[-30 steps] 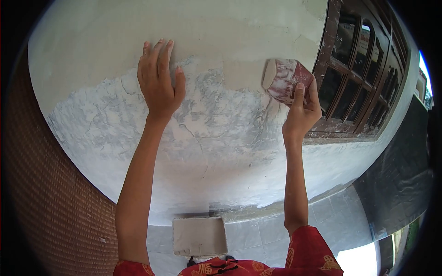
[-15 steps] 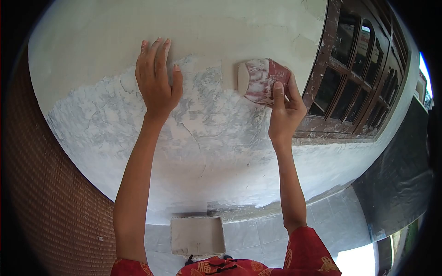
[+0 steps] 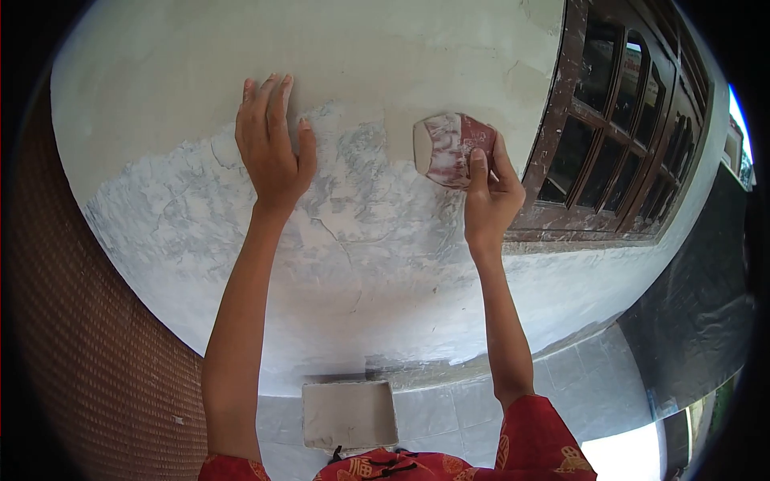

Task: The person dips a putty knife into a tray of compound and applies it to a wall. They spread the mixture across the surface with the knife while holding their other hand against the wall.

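Closest to you are the red patterned shirt (image 3: 533, 441) and, just beyond its front, a shallow rectangular tray (image 3: 350, 413) on the grey tiled floor (image 3: 441, 401), its inside coated in a pale film (how much putty it holds, I cannot tell).

Farther out, both your hands are up at the wall (image 3: 337, 48). Your left hand (image 3: 274, 152) is spread wide with nothing in it, laid against the wall where the smooth cream coat meets the rougher blue-grey patch. Your right hand (image 3: 491, 204) pinches the red putty spreader (image 3: 453, 152), thumb across its near face. The spreader lies against or very close to the wall, between your left hand and the window, its left end smeared pale and its right end bare red.

The step in hand looks like skimming filler over the patch — the cream above is even, while the blue-grey below shows streaks and thin cracks. As I judge it, the next move calls for a flat, steady edge and even pressure along that border, with the spreader kept off the wood on your right.

Out toward the sides, the brown-framed window (image 3: 622, 132) carries white specks; a woven panel (image 3: 104, 321) stands at far left — and a dark sheet (image 3: 698, 305) hangs at far right.
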Tool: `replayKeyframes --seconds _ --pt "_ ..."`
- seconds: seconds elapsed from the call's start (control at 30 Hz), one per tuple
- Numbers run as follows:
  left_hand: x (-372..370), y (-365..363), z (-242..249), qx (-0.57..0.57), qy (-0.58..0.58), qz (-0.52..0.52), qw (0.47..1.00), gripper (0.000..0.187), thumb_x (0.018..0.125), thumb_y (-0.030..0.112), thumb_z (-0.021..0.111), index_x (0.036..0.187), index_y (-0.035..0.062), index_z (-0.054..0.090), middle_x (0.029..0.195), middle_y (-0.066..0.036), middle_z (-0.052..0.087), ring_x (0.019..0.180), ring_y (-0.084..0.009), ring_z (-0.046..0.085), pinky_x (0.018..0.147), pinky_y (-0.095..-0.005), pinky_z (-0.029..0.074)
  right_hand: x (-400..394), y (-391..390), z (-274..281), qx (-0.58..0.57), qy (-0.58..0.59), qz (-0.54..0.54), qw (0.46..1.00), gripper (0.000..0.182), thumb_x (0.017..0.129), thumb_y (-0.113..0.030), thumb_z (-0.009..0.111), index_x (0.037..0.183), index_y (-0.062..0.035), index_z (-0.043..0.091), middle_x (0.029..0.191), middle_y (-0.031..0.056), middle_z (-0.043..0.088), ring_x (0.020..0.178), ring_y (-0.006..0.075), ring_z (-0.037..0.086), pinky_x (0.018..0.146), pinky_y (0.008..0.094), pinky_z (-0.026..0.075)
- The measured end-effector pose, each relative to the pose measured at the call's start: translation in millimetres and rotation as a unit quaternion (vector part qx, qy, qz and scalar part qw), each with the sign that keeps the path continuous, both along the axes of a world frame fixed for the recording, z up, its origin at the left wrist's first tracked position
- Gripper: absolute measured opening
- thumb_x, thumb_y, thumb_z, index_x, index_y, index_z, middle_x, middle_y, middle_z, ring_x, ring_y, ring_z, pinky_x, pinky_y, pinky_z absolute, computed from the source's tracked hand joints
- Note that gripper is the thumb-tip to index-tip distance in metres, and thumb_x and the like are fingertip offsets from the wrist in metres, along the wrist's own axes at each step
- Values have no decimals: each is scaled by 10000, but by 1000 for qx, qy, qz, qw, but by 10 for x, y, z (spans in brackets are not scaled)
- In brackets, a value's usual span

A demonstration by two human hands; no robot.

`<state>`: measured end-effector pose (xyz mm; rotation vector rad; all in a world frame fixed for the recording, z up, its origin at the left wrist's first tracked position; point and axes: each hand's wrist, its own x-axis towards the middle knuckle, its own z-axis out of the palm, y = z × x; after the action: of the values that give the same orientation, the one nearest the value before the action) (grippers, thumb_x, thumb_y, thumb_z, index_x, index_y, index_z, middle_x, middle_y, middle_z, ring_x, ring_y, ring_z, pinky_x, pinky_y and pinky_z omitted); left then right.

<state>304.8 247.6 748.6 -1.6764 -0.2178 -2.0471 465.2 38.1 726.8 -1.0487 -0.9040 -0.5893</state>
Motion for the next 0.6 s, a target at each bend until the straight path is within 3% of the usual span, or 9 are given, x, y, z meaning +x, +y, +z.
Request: replayKeyframes --seconds 0.17,0.33,0.47,0.6 --pt "15 -32 -15 -5 6 -9 1000 461 965 205 460 1394 39 480 1418 -113 483 1403 -352 361 1113 -492 295 106 -323 164 79 48 59 994 400 990 -31 554 1372 73 497 1151 174 674 961 135 645 817 265 556" --pt "6 -15 -8 7 9 -9 1000 460 965 209 462 1391 38 483 1413 -116 485 1402 -351 362 1107 -492 306 -137 51 -68 -44 -7 29 999 408 968 -95 621 1339 57 547 1171 195 673 961 142 641 835 278 528" --pt "10 -26 -11 -7 5 -3 1000 454 971 213 462 1389 37 487 1413 -117 484 1401 -348 362 1112 -483 299 172 -202 -10 83 68 86 990 413 981 -74 589 1363 63 516 1128 162 684 915 123 643 793 258 534" --pt "10 -25 -8 -5 8 -11 1000 461 972 215 462 1400 45 477 1411 -115 485 1405 -350 357 1119 -477 286 -91 -84 7 5 28 76 997 417 980 -80 599 1363 64 517 1160 164 672 895 113 637 783 250 526"
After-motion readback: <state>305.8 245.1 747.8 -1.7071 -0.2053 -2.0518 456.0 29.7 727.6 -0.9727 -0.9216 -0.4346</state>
